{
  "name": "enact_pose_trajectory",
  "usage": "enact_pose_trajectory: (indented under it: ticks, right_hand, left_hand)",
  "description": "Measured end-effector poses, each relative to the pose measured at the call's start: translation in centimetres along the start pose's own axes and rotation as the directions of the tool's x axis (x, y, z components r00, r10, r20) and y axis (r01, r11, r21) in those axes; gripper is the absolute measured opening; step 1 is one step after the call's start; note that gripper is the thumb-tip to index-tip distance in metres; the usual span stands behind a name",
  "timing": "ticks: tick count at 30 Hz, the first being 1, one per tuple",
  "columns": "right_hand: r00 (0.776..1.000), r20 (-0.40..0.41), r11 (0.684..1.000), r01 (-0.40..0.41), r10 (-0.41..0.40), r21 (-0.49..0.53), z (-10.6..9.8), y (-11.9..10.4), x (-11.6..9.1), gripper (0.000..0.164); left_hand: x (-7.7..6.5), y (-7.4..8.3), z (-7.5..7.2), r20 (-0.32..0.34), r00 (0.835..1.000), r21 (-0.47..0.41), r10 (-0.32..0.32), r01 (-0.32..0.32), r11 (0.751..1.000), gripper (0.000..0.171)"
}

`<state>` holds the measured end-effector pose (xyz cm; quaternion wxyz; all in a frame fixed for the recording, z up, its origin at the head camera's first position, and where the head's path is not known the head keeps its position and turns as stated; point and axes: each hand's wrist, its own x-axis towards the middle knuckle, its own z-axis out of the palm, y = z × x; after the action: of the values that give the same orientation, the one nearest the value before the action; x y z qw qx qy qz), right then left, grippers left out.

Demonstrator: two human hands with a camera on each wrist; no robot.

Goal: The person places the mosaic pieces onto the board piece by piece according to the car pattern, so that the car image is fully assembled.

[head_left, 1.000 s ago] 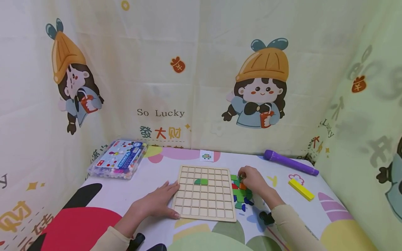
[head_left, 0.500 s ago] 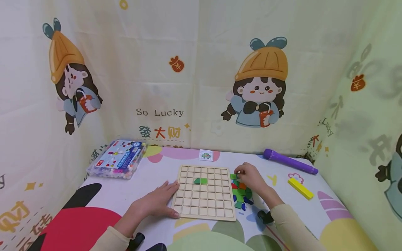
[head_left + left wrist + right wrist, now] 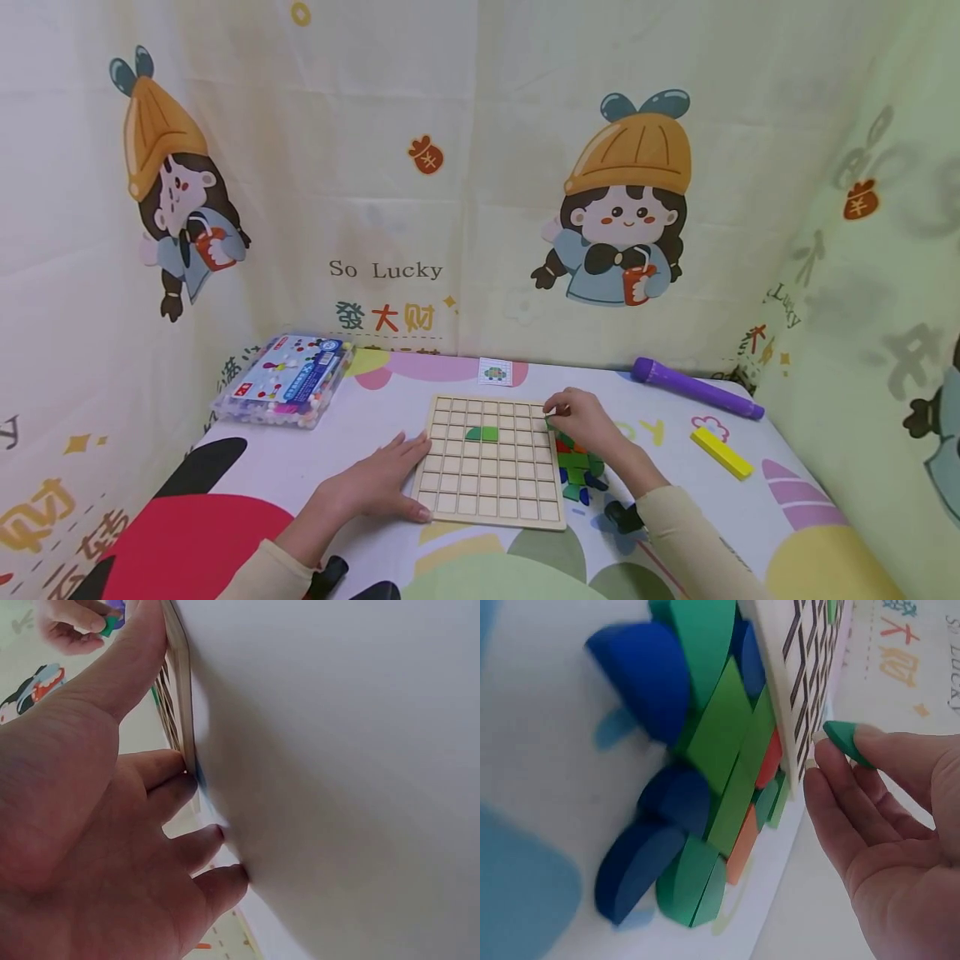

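Note:
A wooden board [image 3: 498, 485] with a grid of square cells lies on the table. Two green pieces sit side by side in its upper part: a light green square [image 3: 490, 433] and a darker green piece with a curved edge [image 3: 472, 434]. My left hand [image 3: 378, 482] rests at the board's left side, thumb and fingertips against its edge. Between thumb and fingertips, my right hand [image 3: 588, 425] pinches a small dark green tile [image 3: 845, 739] over the board's upper right edge. Below that hand, a pile of green, blue, red and orange tiles [image 3: 727, 746] lies along the board's right side.
A small card with a coloured grid picture [image 3: 495, 372] lies behind the board. At the back left is a clear box of beads [image 3: 285, 381]. A purple microphone-shaped stick [image 3: 697, 389] and a yellow bar [image 3: 722, 453] lie to the right. Printed curtains surround the table.
My right hand has moved left from the tile pile to the board's upper right edge, carrying a dark green tile. My left hand stays at the board's left edge.

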<state>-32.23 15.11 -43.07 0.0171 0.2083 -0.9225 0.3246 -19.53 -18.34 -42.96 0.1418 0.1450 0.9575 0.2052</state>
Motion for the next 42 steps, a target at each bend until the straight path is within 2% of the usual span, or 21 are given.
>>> enact_pose_trajectory:
  ticks: [3, 8, 15, 22, 25, 32, 42]
  right_hand:
    - [0.999, 0.034, 0.998, -0.034, 0.032, 0.048, 0.3, -0.6, 0.1, 0.011]
    - [0.997, 0.071, 0.996, -0.021, 0.015, 0.087, 1.1, -1.4, 0.4, 0.008]
    - [0.992, 0.105, 0.992, 0.065, -0.076, 0.106, 2.6, -2.6, 0.8, 0.008]
    - [0.974, 0.118, 0.981, 0.192, -0.192, 0.005, 3.4, -3.8, 1.1, 0.016]
    - [0.973, 0.122, 0.980, 0.200, -0.198, -0.013, 3.6, -4.2, 1.3, 0.017]
    - [0.983, 0.110, 0.988, 0.154, -0.149, -0.031, 4.4, -4.4, 1.2, 0.014]
    - [0.981, 0.129, 0.987, 0.155, -0.148, -0.047, 4.8, -4.8, 1.1, 0.015]
  left_hand:
    - [-0.1, 0.0, 0.0, 0.000, 1.000, -0.005, 0.003, -0.003, 1.000, 0.106]
    - [-0.1, 0.0, 0.0, -0.001, 1.000, -0.010, 0.007, -0.007, 1.000, 0.105]
    - [0.0, -0.1, 0.1, 0.002, 1.000, -0.012, 0.012, -0.012, 1.000, 0.105]
    - [0.1, -0.1, 0.2, 0.003, 1.000, -0.008, 0.010, -0.010, 1.000, 0.105]
    - [0.2, -0.1, 0.2, 0.000, 1.000, -0.005, 0.009, -0.009, 1.000, 0.105]
    - [0.3, -0.1, 0.2, -0.003, 1.000, 0.000, 0.004, -0.004, 1.000, 0.105]
    - [0.3, -0.3, 0.3, 0.002, 1.000, 0.004, -0.012, 0.012, 1.000, 0.106]
